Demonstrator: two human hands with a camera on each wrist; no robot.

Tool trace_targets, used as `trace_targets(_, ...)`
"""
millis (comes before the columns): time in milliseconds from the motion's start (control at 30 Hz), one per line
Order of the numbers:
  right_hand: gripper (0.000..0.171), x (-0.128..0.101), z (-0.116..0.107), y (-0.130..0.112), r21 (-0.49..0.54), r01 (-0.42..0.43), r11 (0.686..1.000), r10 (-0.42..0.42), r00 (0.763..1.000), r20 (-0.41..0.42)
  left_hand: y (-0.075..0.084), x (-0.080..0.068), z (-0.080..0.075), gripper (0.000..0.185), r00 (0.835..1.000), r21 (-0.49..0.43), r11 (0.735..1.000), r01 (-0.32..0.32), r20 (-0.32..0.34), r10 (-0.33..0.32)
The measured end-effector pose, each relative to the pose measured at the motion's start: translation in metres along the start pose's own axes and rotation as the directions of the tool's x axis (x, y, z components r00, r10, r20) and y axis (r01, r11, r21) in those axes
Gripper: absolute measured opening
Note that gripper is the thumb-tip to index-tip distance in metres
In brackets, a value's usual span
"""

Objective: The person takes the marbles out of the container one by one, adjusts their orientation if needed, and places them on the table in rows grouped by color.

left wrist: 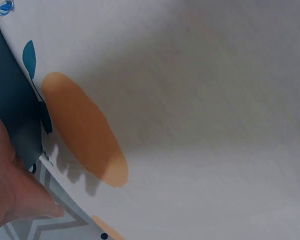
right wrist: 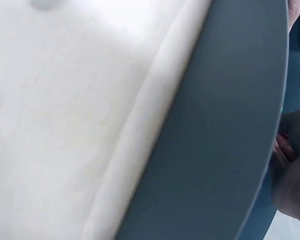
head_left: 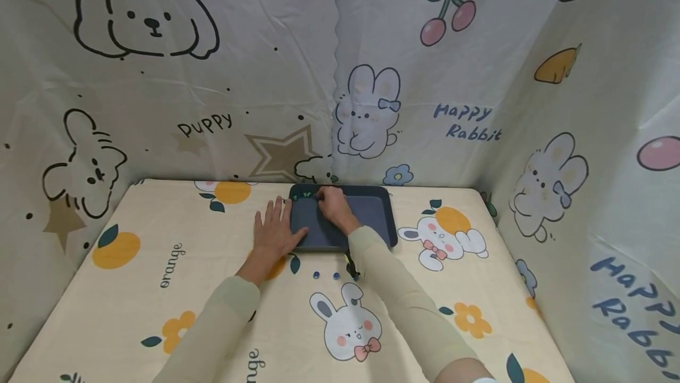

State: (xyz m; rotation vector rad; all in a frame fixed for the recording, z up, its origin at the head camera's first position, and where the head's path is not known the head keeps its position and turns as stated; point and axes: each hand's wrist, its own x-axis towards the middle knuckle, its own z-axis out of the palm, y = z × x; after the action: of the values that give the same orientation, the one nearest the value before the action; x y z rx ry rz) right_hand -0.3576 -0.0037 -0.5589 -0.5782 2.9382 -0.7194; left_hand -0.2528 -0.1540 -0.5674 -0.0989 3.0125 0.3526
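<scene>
A dark blue-grey tray (head_left: 366, 212) lies at the far side of the table. My left hand (head_left: 274, 232) rests along the tray's left edge, fingers straight and spread, thumb reaching over the rim; part of this hand (left wrist: 15, 192) shows in the left wrist view. Inside the tray, my right hand (head_left: 336, 205) is by the far wall with curled fingers. Small green pieces (head_left: 304, 195) sit in a row along that wall, just left of its fingertips. I cannot tell whether those fingertips pinch a piece. The right wrist view shows this hand (right wrist: 292, 165) beyond the tray rim.
Several blue glass marbles lie in front of the tray, among them a left one (head_left: 316, 275) and a middle one (head_left: 336, 275). A black strap (head_left: 351, 266) hangs by the right sleeve. A printed cloth (head_left: 212, 253) covers the table, with curtains (head_left: 297, 88) around it.
</scene>
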Motion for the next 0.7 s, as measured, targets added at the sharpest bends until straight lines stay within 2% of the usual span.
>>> trace_targets(267, 0.017, -0.003, -0.008, 0.006, 0.009, 0.023, 1.000, -0.023, 0.999, -0.046, 0.000, -0.001, -0.003, 0.093, 1.000, 0.008, 1.000, -0.009, -0.002, 0.009)
trace_targets(433, 0.016, -0.008, -0.018, 0.012, 0.045, 0.076, 0.996, -0.072, 0.994, -0.084, -0.001, -0.001, -0.002, 0.093, 1.000, 0.004, 1.000, -0.006, 0.001, 0.006)
trace_targets(567, 0.015, -0.020, -0.032, 0.019, 0.103, 0.120, 0.987, -0.111, 0.989, -0.093, -0.001, -0.001, 0.000, 0.092, 1.000, -0.006, 1.000, -0.007, 0.004, 0.007)
trace_targets(700, 0.015, -0.037, -0.047, 0.027, 0.135, 0.126, 0.983, -0.116, 0.990, -0.075, 0.000, -0.001, -0.002, 0.092, 1.000, -0.010, 1.000, -0.013, 0.006, 0.013)
